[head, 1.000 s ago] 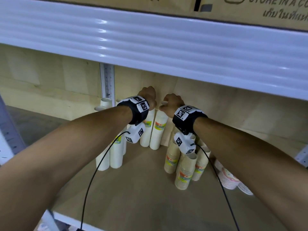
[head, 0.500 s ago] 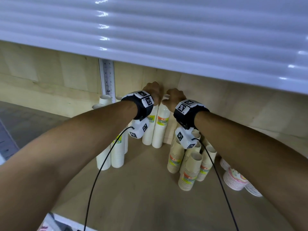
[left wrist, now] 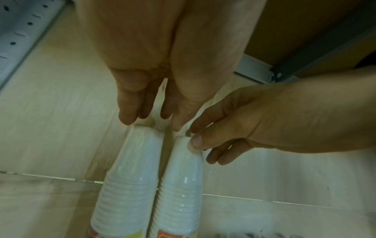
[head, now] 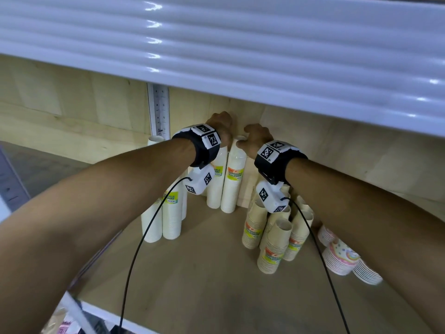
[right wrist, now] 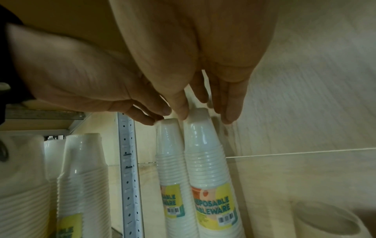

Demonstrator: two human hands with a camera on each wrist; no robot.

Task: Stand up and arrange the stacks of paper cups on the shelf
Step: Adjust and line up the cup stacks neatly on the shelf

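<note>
Two tall white cup stacks stand side by side against the back wall of the wooden shelf (head: 204,273). My left hand (head: 220,127) (left wrist: 150,119) reaches down over the left white stack (head: 215,184) (left wrist: 130,185) (right wrist: 171,161). Its straight fingertips (left wrist: 127,117) touch the top cup. My right hand (head: 255,138) (right wrist: 203,112) pinches the top of the right white stack (head: 234,179) (left wrist: 181,185) (right wrist: 207,161), thumb (left wrist: 196,140) in front and fingers behind. Both stacks carry yellow-green labels.
More white stacks (head: 163,213) stand front left. A cluster of brown cup stacks (head: 274,239) stands to the right, with patterned cups (head: 342,256) lying on their side beyond. A white ribbed beam (head: 216,56) hangs overhead, and a perforated upright (head: 157,109) runs up the back wall.
Both hands stay at the tops of the two white stacks, which now stand straighter by the wall. My head has dipped, so the beam fills more of the view.
</note>
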